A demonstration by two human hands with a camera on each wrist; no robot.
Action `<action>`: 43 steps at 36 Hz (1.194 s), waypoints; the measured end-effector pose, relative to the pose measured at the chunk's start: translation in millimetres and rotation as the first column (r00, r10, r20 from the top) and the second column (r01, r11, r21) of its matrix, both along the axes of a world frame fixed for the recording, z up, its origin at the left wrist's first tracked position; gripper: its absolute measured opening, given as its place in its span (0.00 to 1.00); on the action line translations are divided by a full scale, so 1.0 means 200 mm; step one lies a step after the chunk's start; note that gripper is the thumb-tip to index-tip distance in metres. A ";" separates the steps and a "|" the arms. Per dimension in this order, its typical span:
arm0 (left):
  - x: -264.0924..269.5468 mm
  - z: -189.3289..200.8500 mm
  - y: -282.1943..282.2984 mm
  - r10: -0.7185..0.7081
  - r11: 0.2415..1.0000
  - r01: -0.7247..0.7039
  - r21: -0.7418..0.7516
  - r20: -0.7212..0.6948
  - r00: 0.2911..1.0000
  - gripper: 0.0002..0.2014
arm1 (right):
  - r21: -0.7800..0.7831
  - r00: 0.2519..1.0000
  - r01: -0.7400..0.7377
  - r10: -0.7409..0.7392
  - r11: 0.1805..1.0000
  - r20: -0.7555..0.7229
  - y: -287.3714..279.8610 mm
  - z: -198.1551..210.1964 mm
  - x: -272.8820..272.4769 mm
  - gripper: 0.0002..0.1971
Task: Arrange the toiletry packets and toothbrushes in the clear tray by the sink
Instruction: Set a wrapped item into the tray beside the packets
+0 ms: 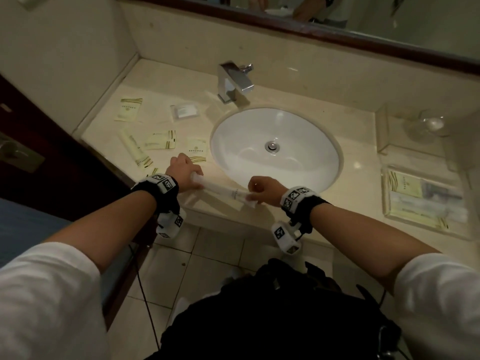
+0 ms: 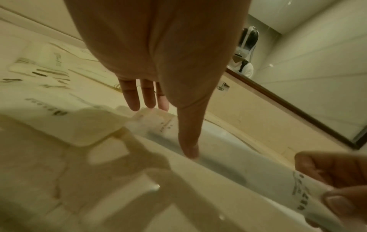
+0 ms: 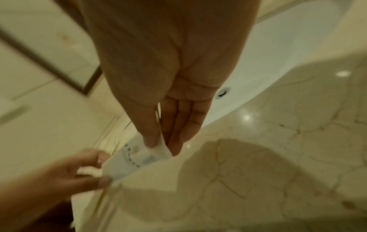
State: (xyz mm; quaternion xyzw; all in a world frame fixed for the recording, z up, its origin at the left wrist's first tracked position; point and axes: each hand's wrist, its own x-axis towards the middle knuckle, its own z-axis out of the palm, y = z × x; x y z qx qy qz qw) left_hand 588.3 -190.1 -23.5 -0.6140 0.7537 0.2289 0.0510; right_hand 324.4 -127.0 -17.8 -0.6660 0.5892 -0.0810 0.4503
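Note:
A long white toothbrush packet (image 1: pixel 223 189) hangs over the counter's front edge, in front of the sink. My left hand (image 1: pixel 193 178) pinches its left end and my right hand (image 1: pixel 253 196) pinches its right end. In the left wrist view my thumb (image 2: pixel 188 149) lies on the packet (image 2: pixel 258 169). In the right wrist view thumb and fingers (image 3: pixel 178 138) nip the packet's end (image 3: pixel 158 149). Several cream packets (image 1: pixel 161 140) lie loose on the counter to the left. The clear tray (image 1: pixel 384 198) sits at the right with packets inside.
The white sink basin (image 1: pixel 246 131) fills the middle of the counter, with a chrome faucet (image 1: pixel 232 81) behind it. A second clear tray holding a glass (image 1: pixel 426 124) stands at the back right. A dark door (image 1: pixel 39 157) borders the left side.

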 end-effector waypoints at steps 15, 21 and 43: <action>-0.39 0.15 -0.07 0.153 0.926 0.088 0.366 -0.578 0.801 0.04 | 0.307 0.549 0.655 -0.715 0.690 0.433 0.13 0.09 -0.53 0.08; -0.74 0.16 -0.05 0.113 0.939 0.136 0.315 -0.658 0.744 0.03 | 0.350 0.375 0.761 -0.811 0.546 0.449 0.21 0.13 -0.79 0.02; -2.15 0.13 0.15 -0.033 0.877 0.331 0.349 -0.643 0.765 0.09 | 0.088 0.094 0.988 -0.943 0.128 0.318 0.70 0.06 -1.98 0.05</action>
